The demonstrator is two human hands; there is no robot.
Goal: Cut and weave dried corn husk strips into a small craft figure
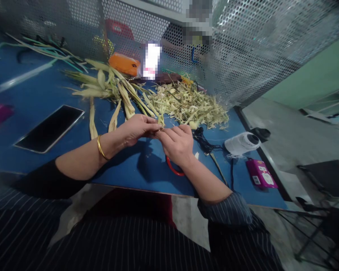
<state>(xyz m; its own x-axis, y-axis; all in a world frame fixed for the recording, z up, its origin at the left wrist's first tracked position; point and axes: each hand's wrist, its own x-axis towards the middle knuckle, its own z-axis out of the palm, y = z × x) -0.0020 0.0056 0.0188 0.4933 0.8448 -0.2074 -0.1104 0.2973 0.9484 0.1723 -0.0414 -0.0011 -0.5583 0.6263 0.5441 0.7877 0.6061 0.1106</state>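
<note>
My left hand [137, 130], a gold bangle at its wrist, pinches a small pale green piece of corn husk [161, 119] between thumb and fingers. Against it presses my right hand [176, 142], its fingers curled round the lower end of the same piece; the fingertips are partly hidden. A red loop handle [173, 170], like that of scissors, shows below my right hand, and its other parts are covered. Just beyond my hands lie long dried corn husks [125, 99] and a heap of shredded husk [186, 103].
On the blue table [124, 165] lie a dark tablet or phone [51, 128], an orange packet [124, 64], a white thread spool [241, 144], a black cord [205, 141] and a purple box [261, 173]. A perforated metal screen [243, 49] closes off the back.
</note>
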